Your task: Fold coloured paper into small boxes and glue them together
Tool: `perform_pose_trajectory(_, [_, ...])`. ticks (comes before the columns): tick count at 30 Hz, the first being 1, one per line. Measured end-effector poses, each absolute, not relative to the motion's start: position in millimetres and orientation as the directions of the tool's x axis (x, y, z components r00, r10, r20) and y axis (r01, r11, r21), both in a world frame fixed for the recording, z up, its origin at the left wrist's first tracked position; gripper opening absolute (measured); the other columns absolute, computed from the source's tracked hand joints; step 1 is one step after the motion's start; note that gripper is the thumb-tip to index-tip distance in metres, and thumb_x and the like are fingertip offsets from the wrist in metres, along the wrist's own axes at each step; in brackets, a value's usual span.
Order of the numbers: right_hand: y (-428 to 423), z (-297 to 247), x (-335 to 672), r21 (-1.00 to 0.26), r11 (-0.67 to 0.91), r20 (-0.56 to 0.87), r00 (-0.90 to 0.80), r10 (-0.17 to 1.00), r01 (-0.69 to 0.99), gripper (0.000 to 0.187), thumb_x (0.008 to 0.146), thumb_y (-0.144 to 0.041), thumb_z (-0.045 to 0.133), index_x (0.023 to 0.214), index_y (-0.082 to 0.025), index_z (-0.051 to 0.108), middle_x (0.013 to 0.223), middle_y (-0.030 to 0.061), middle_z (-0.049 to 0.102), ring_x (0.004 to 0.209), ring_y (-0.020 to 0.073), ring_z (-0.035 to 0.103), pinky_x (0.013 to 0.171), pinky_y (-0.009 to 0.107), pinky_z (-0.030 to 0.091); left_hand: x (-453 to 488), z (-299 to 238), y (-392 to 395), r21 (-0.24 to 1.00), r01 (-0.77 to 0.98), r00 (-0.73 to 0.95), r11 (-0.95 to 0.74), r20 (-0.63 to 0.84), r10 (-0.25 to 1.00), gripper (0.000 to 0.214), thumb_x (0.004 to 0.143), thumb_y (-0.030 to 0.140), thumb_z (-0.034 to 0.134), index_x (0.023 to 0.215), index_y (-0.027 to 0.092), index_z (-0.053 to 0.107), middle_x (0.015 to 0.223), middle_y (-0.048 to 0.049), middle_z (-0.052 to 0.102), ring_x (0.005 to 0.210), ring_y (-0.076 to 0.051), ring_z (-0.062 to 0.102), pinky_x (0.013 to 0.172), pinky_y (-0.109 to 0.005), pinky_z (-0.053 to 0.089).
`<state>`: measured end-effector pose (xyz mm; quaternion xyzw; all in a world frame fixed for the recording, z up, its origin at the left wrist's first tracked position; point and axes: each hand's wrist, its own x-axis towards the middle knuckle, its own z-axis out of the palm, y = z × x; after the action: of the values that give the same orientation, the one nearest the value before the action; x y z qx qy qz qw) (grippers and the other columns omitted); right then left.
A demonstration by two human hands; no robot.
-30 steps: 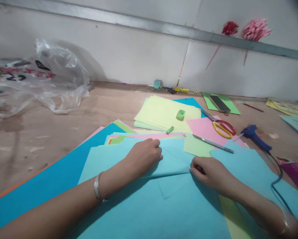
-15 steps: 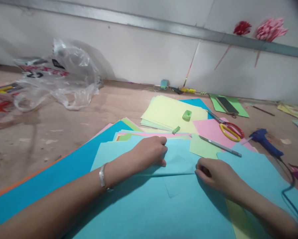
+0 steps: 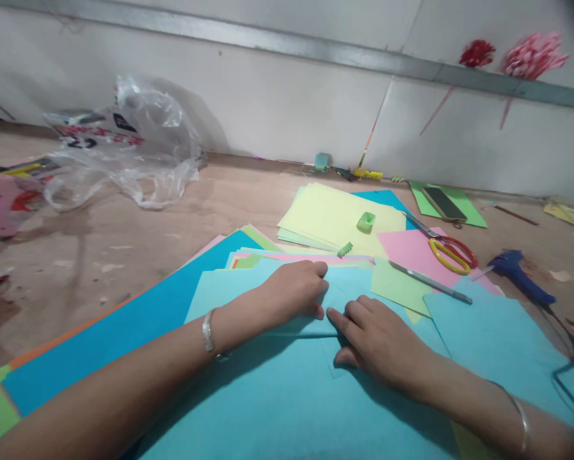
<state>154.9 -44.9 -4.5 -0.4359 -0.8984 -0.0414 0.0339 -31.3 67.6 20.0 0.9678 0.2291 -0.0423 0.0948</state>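
Note:
A light blue paper sheet [image 3: 291,396] lies in front of me with its far part folded over toward me. My left hand [image 3: 294,291] rests on the folded flap with its fingers curled and pressed down at the crease. My right hand [image 3: 377,338] lies flat on the same fold, fingers stretched out toward the left hand and almost touching it. Under the sheet lie a darker blue sheet [image 3: 124,326] and other coloured sheets.
Yellow sheets [image 3: 334,217] with a small green roll [image 3: 366,221] lie beyond. Red-and-yellow scissors [image 3: 447,250], a metal blade [image 3: 430,281], a blue glue gun [image 3: 521,278] and a phone [image 3: 442,203] are at right. A clear plastic bag [image 3: 124,153] sits at left.
My right hand has slid left along the fold, opened flat, and now lies next to the left hand. The left hand stays pressed on the flap. The view shifted slightly left.

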Motion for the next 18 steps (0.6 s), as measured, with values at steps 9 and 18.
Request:
perform_pose_trajectory(9, [-24.2,12.3,139.5,0.038,0.533,-0.175,-0.519,0.836,0.845,0.046,0.092,-0.052,0.057,0.117,-0.013,0.058,0.086,0.0092,0.066,0.076,0.0227,0.056,0.061,0.032,0.029,-33.9,22.7,72.8,0.258,0.441,0.898,-0.860,-0.129,0.421,0.024,0.077,0.037,0.077,0.083,0.015,0.069,0.097,-0.0064,0.063,0.083,-0.020,0.062,0.060,-0.026,0.036])
perform_pose_trajectory(18, [-14.2,9.0,130.9,0.097,0.503,-0.164,-0.485,0.859,0.859,0.037,0.099,-0.044,0.046,0.112,-0.011,0.059,0.078,0.0083,0.067,0.071,0.0209,0.058,0.057,0.033,0.024,-32.5,25.9,71.1,0.303,0.448,0.894,-0.841,-0.136,0.427,0.016,0.075,0.024,0.078,0.086,0.014,0.072,0.094,-0.0059,0.064,0.081,-0.019,0.061,0.062,-0.027,0.038])
